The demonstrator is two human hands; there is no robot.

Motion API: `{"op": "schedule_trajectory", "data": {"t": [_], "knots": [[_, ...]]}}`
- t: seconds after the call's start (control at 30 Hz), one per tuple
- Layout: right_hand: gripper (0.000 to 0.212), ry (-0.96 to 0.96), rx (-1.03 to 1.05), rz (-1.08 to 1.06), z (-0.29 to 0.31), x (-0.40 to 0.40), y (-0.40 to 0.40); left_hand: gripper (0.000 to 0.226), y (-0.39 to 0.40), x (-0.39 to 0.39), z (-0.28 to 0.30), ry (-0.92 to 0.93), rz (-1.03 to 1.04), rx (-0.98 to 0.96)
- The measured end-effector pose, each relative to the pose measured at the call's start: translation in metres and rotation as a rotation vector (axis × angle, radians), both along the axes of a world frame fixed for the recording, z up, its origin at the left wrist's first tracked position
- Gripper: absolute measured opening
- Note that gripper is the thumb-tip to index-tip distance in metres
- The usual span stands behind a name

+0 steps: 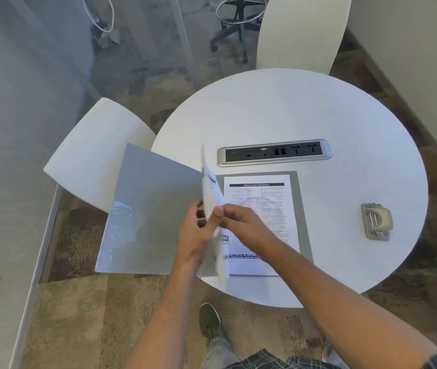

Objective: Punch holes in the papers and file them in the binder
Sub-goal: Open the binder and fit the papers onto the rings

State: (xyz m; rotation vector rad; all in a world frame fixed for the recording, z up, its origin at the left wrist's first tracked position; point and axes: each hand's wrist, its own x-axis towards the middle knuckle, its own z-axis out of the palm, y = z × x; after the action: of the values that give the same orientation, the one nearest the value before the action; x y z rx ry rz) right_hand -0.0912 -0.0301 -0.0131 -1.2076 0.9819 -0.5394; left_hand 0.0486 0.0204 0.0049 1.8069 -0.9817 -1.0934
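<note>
A blurred sheet (pixel 212 209) stands nearly on edge above the binder's (pixel 153 209) spine, at the near-left part of the round desk (pixel 291 107). The left hand (pixel 196 233) holds it from the left, fingers curled against its face, and the right hand (pixel 238 219) pinches it from the right, thumb on top. The binder lies open: its left cover overhangs the desk's left edge and tilts up, while its right cover lies flat on the desk with a printed page (pixel 265 209) on it. The right forearm crosses the lower part of that page and hides it; the upright sheet hides the binder's rings.

Just beyond the binder, a socket strip (pixel 274 155) is set into the desk near its middle. The punch (pixel 377 221) sits well apart from the binder, near the right edge. A white chair (pixel 97 155) stands at the left edge, partly under the raised cover, and another chair (pixel 302 33) stands at the far edge. A shoe (pixel 209 323) shows on the carpet below the near edge.
</note>
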Motion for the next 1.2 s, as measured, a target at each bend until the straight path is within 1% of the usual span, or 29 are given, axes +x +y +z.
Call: {"op": "schedule_trajectory", "data": {"t": [0.07,0.13,0.2,0.3,0.4,0.43,0.47,0.53,0.57,0.63,0.7,0.77,0.83,0.93,0.97,1.03,1.1,1.2], "knots": [[0.040,-0.068,0.065,0.158,0.004,0.009,0.003,0.076,0.001,0.018,0.008,-0.053,0.055,0.045],[0.045,-0.044,0.086,0.243,-0.002,0.013,0.004,0.052,-0.001,0.037,0.005,-0.095,0.123,0.120],[0.047,0.016,0.065,0.279,-0.012,0.014,0.006,0.033,-0.001,0.049,-0.002,-0.110,0.130,0.156],[0.053,0.043,0.054,0.208,-0.024,0.013,0.012,0.027,0.000,0.049,-0.007,-0.073,0.096,0.149],[0.073,0.002,0.037,0.031,-0.030,0.007,0.014,0.023,-0.003,0.036,-0.004,0.050,0.074,0.127],[0.079,-0.018,0.035,-0.021,-0.032,0.003,0.014,0.023,-0.004,0.030,-0.003,0.110,0.055,0.116],[0.083,-0.039,0.031,-0.063,-0.033,-0.001,0.012,0.030,-0.006,0.023,-0.003,0.170,0.026,0.095],[0.086,-0.051,0.017,-0.129,-0.037,-0.012,0.010,0.065,-0.009,0.008,-0.003,0.280,-0.047,0.080],[0.086,-0.050,0.012,-0.153,-0.037,-0.019,0.008,0.076,-0.010,0.000,-0.003,0.324,-0.083,0.085],[0.085,-0.061,0.016,-0.207,-0.037,-0.032,0.006,0.076,-0.014,-0.014,-0.008,0.375,-0.144,0.104],[0.076,-0.104,0.019,-0.286,-0.038,-0.046,0.003,0.075,-0.017,-0.026,-0.016,0.403,-0.186,0.133],[0.059,-0.148,0.034,-0.368,-0.040,-0.059,0.000,0.072,-0.020,-0.035,-0.025,0.366,-0.255,0.162],[0.044,-0.120,0.082,-0.433,-0.046,-0.071,-0.004,0.064,-0.023,-0.041,-0.030,0.319,-0.308,0.184],[0.018,0.071,0.106,-0.501,-0.059,-0.085,-0.010,0.047,-0.029,-0.045,-0.040,0.288,-0.315,0.221],[0.013,0.135,0.104,-0.515,-0.064,-0.090,-0.011,0.039,-0.030,-0.044,-0.044,0.274,-0.310,0.227],[0.011,0.216,0.108,-0.536,-0.074,-0.097,-0.012,0.026,-0.035,-0.040,-0.058,0.164,-0.272,0.215],[0.010,0.252,0.114,-0.535,-0.082,-0.103,-0.013,0.016,-0.043,-0.032,-0.071,-0.010,-0.183,0.188],[0.012,0.306,0.100,-0.537,-0.092,-0.112,-0.016,0.016,-0.058,-0.015,-0.085,-0.204,-0.015,0.166]]}}
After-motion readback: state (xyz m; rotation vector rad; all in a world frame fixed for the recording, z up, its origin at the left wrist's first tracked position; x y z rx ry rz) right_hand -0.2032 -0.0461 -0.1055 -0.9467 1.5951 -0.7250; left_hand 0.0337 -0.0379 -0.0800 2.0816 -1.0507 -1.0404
